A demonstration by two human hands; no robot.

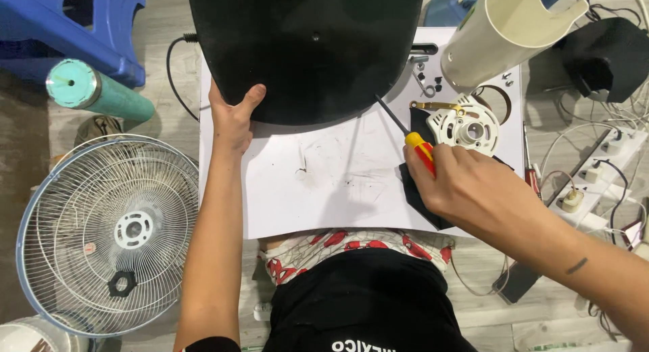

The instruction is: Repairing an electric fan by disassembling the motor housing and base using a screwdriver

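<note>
While the left hand (233, 119) grips the black base (307, 51), the right hand (466, 183) holds the screwdriver (412, 139).

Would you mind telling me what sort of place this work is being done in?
Probably an informal fan repair spot on a floor: a detached wire fan guard lies nearby, the right hand holds a screwdriver to a black fan base, and loose screws sit on white paper.
</note>
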